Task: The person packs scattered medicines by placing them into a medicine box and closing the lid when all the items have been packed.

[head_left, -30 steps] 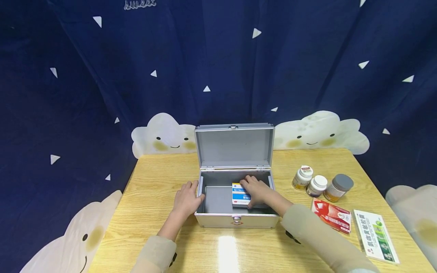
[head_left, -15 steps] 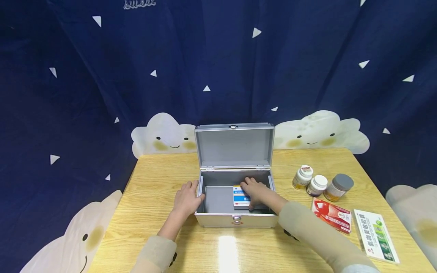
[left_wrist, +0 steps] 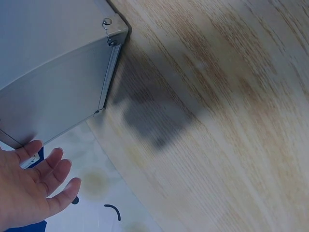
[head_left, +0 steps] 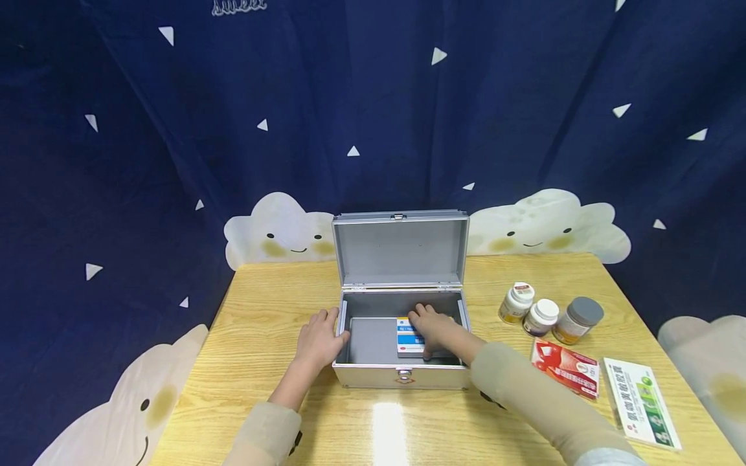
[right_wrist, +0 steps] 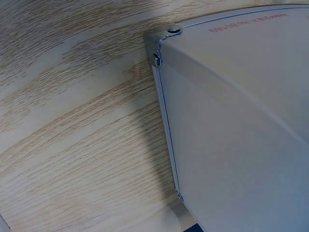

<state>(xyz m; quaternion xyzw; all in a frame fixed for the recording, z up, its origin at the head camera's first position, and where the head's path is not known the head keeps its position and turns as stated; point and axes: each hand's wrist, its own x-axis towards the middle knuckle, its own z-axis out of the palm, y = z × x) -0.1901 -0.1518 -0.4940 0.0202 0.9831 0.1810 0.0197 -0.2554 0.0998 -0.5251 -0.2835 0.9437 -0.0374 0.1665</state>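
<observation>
Resting in open metal case (head_left: 402,343) on bench (head_left: 262,362): blue-white medicine box (head_left: 409,336), lower than 1.0 s ago | right hand (head_left: 437,330) fingers curled over it, grip unreleased | left hand (head_left: 317,340) flat, steadying case wall | 3 bottles (head_left: 542,316) outside.

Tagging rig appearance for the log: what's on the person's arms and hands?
Both arms wear loose beige long sleeves, left sleeve, right sleeve. A dark strap, likely the wrist camera mount, shows at each cuff. The left hand and right hand are bare: no gloves or rings visible.
</observation>
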